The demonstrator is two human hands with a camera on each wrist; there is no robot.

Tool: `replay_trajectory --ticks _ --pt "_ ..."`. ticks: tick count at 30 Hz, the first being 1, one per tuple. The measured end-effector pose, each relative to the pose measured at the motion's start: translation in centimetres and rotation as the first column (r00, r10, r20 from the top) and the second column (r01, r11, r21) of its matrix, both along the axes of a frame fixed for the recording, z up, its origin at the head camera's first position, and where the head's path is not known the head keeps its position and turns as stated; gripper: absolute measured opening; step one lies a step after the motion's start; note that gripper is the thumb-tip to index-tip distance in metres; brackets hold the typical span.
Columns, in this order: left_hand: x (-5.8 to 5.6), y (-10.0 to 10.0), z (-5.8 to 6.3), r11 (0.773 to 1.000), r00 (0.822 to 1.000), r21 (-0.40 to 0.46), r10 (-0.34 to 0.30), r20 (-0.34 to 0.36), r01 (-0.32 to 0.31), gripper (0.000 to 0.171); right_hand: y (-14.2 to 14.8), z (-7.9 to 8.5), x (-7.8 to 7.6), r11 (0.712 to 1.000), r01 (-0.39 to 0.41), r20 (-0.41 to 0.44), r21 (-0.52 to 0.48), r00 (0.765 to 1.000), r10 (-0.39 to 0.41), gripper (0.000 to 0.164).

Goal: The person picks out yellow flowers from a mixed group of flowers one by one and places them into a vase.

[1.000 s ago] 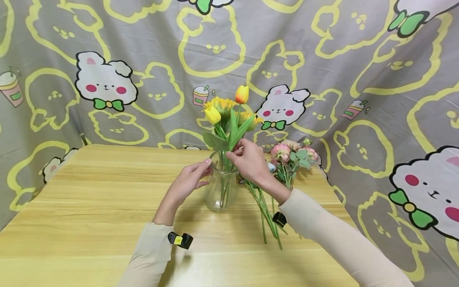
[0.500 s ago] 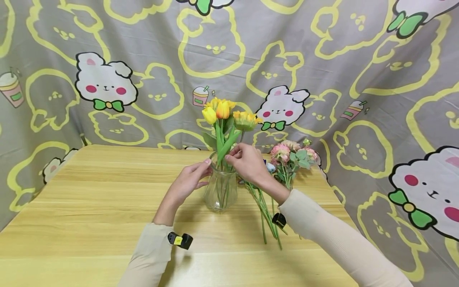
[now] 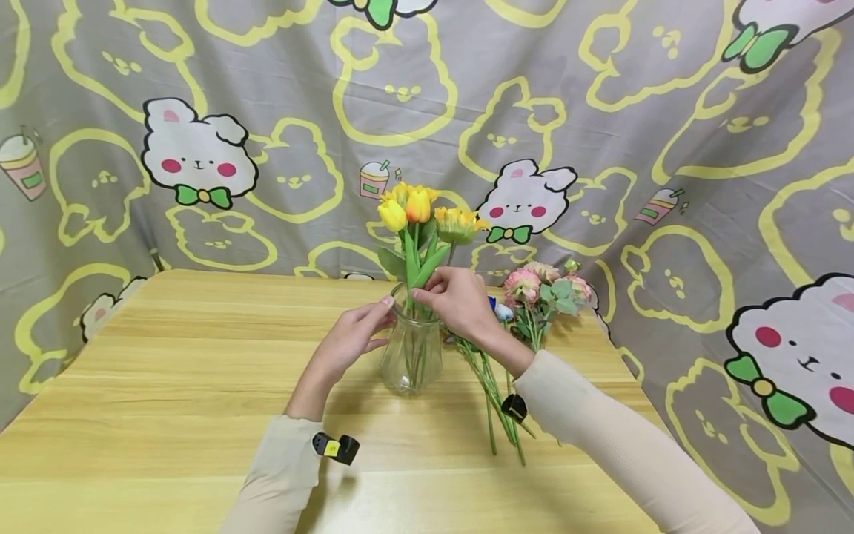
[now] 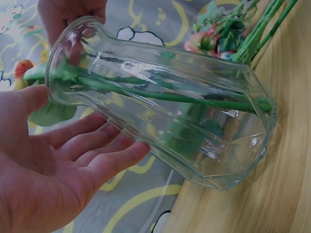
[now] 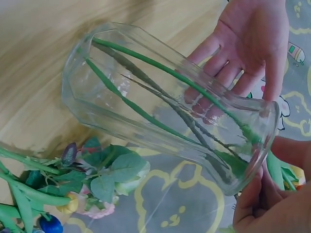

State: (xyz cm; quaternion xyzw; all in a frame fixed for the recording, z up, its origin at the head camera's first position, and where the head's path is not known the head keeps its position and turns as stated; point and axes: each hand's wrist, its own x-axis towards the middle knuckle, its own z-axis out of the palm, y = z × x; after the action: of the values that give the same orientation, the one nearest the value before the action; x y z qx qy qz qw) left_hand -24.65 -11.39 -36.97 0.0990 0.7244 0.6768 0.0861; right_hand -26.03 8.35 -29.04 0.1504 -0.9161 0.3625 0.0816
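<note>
A clear glass vase (image 3: pixel 408 363) stands upright on the wooden table. My left hand (image 3: pixel 350 334) rests against its left side, thumb at the rim; in the left wrist view its fingers (image 4: pixel 92 141) lie fairly straight along the glass. At the vase's mouth my right hand (image 3: pixel 460 300) pinches an orange-yellow tulip (image 3: pixel 419 205) low on its green leaves and stem. Beside this bloom are a yellow tulip (image 3: pixel 392 216) and yellow sunflower-like blooms (image 3: pixel 460 225). Several stems (image 5: pixel 146 111) cross inside the vase in the right wrist view.
Right of the vase lie pink flowers (image 3: pixel 522 285) and a pale blue bloom (image 3: pixel 505 313), their long green stems (image 3: pixel 494 393) pointing toward the table's front. A patterned grey curtain (image 3: pixel 293 67) hangs behind the wooden table (image 3: pixel 187 371).
The orange-yellow tulip has come down and left, level with the other blooms, its stem deeper in the vase. My right hand has shifted slightly left and down; the left hand stays put.
</note>
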Motion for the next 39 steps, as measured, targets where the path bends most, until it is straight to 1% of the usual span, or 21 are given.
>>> replay_trajectory --ticks 5,9,11,16,18,23,27,34,39 --pt "-0.1 0.1 0.1 1.000 1.000 -0.001 0.000 0.001 0.000 0.074 -0.1 -0.1 0.0 0.996 -0.038 -0.029 0.079 0.999 0.040 0.027" --pt "-0.1 0.1 0.0 1.000 1.000 -0.003 -0.001 0.004 0.001 0.073 0.0 0.0 0.5 0.991 -0.063 -0.033 0.120 0.997 0.068 0.030" --pt "-0.1 0.1 0.0 1.000 1.000 -0.005 -0.001 0.003 0.001 0.073 -0.1 0.2 0.9 0.990 -0.087 -0.024 0.113 0.996 0.090 0.028" --pt "0.0 0.0 0.2 1.000 1.000 -0.009 0.004 0.001 -0.004 0.071 -0.9 0.7 1.7 0.982 -0.185 0.007 0.046 0.983 0.185 0.017" --pt "0.1 0.0 0.2 1.000 1.000 -0.010 0.007 0.003 -0.007 0.071 -1.2 0.8 1.8 0.979 -0.202 0.020 0.037 0.979 0.201 0.015" --pt "0.1 0.0 0.2 1.000 1.000 -0.011 0.005 0.004 -0.005 0.072 -1.4 0.6 1.9 0.982 -0.183 0.045 0.052 0.982 0.181 0.021" --pt "0.0 0.1 0.3 1.000 1.000 -0.013 0.000 0.001 0.000 0.073 -1.1 0.6 1.8 0.985 -0.163 0.038 0.059 0.986 0.161 0.024" --pt "0.0 0.2 0.2 1.000 1.000 -0.009 0.004 0.004 -0.004 0.073 -0.6 0.4 1.4 0.988 -0.130 0.020 0.089 0.992 0.128 0.023" --pt "0.0 0.1 0.1 1.000 1.000 -0.005 0.006 0.012 -0.006 0.074 -0.4 0.3 1.2 0.987 -0.122 0.010 0.105 0.993 0.121 0.020"
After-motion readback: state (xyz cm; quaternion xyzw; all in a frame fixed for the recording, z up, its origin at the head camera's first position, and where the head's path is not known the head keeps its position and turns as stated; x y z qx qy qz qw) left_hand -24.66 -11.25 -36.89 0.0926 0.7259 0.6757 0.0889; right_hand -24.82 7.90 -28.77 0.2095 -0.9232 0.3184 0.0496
